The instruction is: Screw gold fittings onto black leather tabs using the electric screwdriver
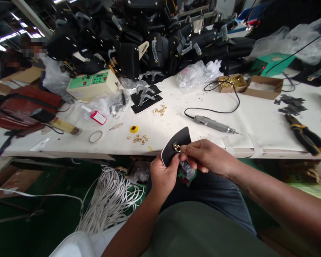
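Observation:
My left hand (164,175) is closed round the lower edge of a black leather panel (173,141), held tilted above the front edge of the table. A small gold metal ring (177,147) sits on the panel's face. My right hand (203,153) pinches at this ring with thumb and forefinger. Below the fingers hangs a plastic-wrapped strap (187,169), partly covered by the hands. On the table beyond lie loose gold rings (141,139), a gold hardware pile (160,110) and more black panels with wrapped straps (146,98).
A grey electric screwdriver (212,124) with a black cord lies to the right, pliers (306,134) farther right. Cardboard boxes (264,86), a control box (93,84) and heaped black bags (128,57) stand behind. Yellow tape (134,129) and a glue bottle (97,117) are left; white cord (107,200) covers the floor.

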A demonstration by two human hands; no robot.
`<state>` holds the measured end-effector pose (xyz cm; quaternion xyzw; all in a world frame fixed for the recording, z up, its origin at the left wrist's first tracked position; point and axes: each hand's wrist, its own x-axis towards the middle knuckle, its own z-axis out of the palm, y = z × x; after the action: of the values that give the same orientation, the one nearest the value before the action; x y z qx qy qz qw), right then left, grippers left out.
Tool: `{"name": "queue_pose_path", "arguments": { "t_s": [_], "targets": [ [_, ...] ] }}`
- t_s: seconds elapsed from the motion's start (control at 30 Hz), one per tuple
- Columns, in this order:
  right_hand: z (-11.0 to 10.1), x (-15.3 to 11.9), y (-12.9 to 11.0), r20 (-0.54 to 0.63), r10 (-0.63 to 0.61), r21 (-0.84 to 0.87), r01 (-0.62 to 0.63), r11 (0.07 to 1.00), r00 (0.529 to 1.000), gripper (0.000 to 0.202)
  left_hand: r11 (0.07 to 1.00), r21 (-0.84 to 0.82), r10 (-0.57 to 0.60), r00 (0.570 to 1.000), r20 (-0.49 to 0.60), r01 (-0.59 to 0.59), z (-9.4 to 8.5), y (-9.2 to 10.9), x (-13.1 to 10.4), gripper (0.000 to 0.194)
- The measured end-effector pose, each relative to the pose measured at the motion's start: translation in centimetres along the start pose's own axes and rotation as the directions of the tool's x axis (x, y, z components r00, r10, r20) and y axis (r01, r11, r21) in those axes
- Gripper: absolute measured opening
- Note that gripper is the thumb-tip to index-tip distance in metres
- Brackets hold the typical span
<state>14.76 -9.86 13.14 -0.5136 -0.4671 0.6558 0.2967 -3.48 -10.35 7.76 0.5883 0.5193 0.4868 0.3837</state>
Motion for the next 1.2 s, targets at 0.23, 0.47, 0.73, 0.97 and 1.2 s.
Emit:
{"name": "queue_pose_path", "arguments": {
  "t_s": [0.23, 0.47, 0.73, 0.97, 1.2],
  "targets": [
    [-0.9, -0.2, 0.3, -0.149, -0.304, -0.357, 0.236, 0.904, 0.941, 0.033, 0.996, -0.029, -0.079, 0.994, 0.078, 0.082, 0.0, 1.3, 0.3, 0.026],
    [-1.0, -0.7, 1.2, -0.265, -0.398, -0.349, 0.298, 0.889, 0.878, 0.036, 0.965, -0.161, -0.186, 0.974, 0.129, 0.206, 0.1, 0.8, 0.4, 0.033],
    [-1.4, -2.2, 5.6, -0.353, -0.237, -0.026, 0.244, 0.969, 0.905, 0.043, 0.645, -0.643, -0.444, 0.887, 0.124, 0.412, -0.1, 2.6, 2.7, 0.051],
    [-1.0, -4.2, 7.7, -0.162, -0.109, 0.307, 0.155, 0.939, 0.981, 0.029, 0.478, -0.73, -0.52, 0.827, 0.213, 0.488, 0.4, 2.4, 4.3, 0.044],
    [-3.3, -7.0, 5.6, -0.118, -0.083, 0.28, 0.113, 0.953, 0.99, 0.024, 0.809, -0.46, -0.402, 0.915, 0.02, 0.366, -0.7, -1.9, 2.0, 0.06]
  ]
}}
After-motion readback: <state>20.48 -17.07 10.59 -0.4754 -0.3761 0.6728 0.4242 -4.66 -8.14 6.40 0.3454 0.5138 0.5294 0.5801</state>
